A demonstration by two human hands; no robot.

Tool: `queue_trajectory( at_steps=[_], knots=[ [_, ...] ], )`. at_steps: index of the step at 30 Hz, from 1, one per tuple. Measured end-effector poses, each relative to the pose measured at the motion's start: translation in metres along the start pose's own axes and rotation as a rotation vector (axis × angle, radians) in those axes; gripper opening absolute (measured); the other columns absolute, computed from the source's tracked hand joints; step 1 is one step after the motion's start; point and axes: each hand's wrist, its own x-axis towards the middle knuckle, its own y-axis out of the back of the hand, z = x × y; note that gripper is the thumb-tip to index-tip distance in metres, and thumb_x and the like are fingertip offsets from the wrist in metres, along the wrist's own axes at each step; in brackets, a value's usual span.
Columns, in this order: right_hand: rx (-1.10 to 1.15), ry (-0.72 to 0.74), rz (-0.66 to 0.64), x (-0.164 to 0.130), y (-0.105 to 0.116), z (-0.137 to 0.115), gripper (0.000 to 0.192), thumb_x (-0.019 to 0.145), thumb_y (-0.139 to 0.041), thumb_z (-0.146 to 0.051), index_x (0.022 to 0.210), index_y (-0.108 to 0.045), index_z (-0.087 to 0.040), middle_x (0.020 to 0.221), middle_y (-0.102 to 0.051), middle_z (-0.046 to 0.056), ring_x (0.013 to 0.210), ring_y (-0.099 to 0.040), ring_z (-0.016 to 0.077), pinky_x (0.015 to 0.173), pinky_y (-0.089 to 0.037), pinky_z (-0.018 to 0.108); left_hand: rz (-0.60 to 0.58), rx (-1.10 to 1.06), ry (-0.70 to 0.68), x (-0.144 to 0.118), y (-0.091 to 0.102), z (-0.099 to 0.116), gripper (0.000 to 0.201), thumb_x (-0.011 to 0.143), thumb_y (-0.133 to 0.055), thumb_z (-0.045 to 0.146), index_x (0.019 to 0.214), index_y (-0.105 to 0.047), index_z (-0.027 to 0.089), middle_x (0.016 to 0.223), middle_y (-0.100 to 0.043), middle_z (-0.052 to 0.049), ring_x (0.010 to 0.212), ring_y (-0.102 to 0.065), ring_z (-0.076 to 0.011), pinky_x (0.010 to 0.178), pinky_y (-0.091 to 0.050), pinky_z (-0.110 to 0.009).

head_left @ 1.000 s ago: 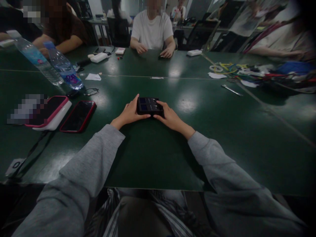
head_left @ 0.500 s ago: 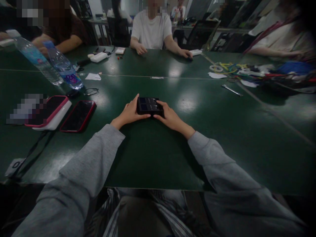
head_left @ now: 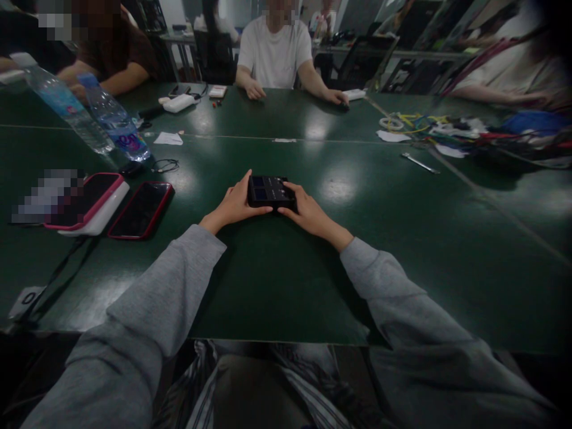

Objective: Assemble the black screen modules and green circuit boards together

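Observation:
A small black box-shaped device (head_left: 270,192), with dark panels on its left and small knobs or buttons on its right, is at the middle of the green table (head_left: 277,274). My left hand (head_left: 236,201) grips its left side, thumb along the near edge. From the right, my right hand (head_left: 304,208) holds it, with the thumb at the near edge and a finger over the top right corner. The undersides of both hands are hidden, so whether the device rests on the tabletop I cannot tell.
Left of my hands lie a red-cased phone (head_left: 142,210) and another phone (head_left: 92,199) on a white object. Two water bottles (head_left: 118,122) stand behind them. A wrench (head_left: 420,163) and a heap of cables (head_left: 469,131) lie to the right. Across the table sits a person in a white shirt (head_left: 274,53).

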Motion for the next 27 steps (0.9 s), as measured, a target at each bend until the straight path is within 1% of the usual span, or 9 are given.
queue_trajectory(
  at_steps=[6,11,17,20,24,27],
  knots=[
    [0.008,-0.006,-0.007,0.0005,0.0004,0.0,0.072,0.094,-0.055,-0.058,0.151,-0.028,-0.024,0.148,-0.045,0.019,0.133,-0.051,0.0393,0.107,-0.045,0.064,0.003,-0.018,-0.011,-0.0001,-0.0001,-0.0006,0.131,0.064,-0.071,0.078,0.162,-0.007,0.02,0.164,-0.03,-0.024,0.15,-0.032,-0.0429,0.119,-0.026,-0.063],
    [0.001,0.003,0.0,0.0004,-0.0005,0.0002,0.072,0.094,-0.056,-0.057,0.15,-0.029,-0.02,0.147,-0.046,0.021,0.134,-0.051,0.0387,0.109,-0.045,0.061,0.0,0.002,0.009,0.0004,-0.0004,0.0011,0.131,0.064,-0.071,0.077,0.162,-0.007,0.018,0.165,-0.027,-0.024,0.15,-0.031,-0.0421,0.12,-0.025,-0.062],
    [0.0,0.008,0.012,0.0002,-0.0016,0.002,0.071,0.095,-0.056,-0.058,0.15,-0.029,-0.022,0.147,-0.046,0.02,0.134,-0.051,0.0384,0.107,-0.046,0.062,-0.003,0.0,0.009,0.0,0.0,0.0017,0.131,0.064,-0.071,0.078,0.162,-0.008,0.018,0.164,-0.027,-0.024,0.151,-0.029,-0.0429,0.12,-0.024,-0.063],
    [0.001,0.008,0.007,0.0002,-0.0013,0.0021,0.072,0.094,-0.055,-0.059,0.15,-0.028,-0.023,0.147,-0.046,0.019,0.134,-0.051,0.0384,0.108,-0.046,0.062,0.0,-0.002,0.002,-0.0001,0.0003,0.0016,0.13,0.064,-0.07,0.079,0.162,-0.007,0.02,0.164,-0.028,-0.024,0.151,-0.03,-0.0427,0.119,-0.025,-0.063],
    [0.004,0.004,0.0,0.0004,-0.0002,0.0005,0.072,0.095,-0.055,-0.059,0.151,-0.028,-0.022,0.148,-0.045,0.02,0.134,-0.051,0.0384,0.108,-0.045,0.062,0.0,-0.003,0.004,0.0,0.0001,0.0009,0.132,0.064,-0.071,0.079,0.162,-0.008,0.018,0.164,-0.028,-0.025,0.15,-0.031,-0.0425,0.12,-0.026,-0.062],
    [0.006,-0.002,0.0,0.0004,-0.0001,0.0002,0.072,0.095,-0.055,-0.059,0.151,-0.029,-0.023,0.148,-0.045,0.019,0.134,-0.051,0.0383,0.108,-0.045,0.062,0.006,-0.01,-0.001,0.0001,-0.0004,0.0002,0.131,0.063,-0.071,0.079,0.162,-0.008,0.02,0.164,-0.029,-0.024,0.15,-0.032,-0.0429,0.119,-0.025,-0.063]
  ],
)
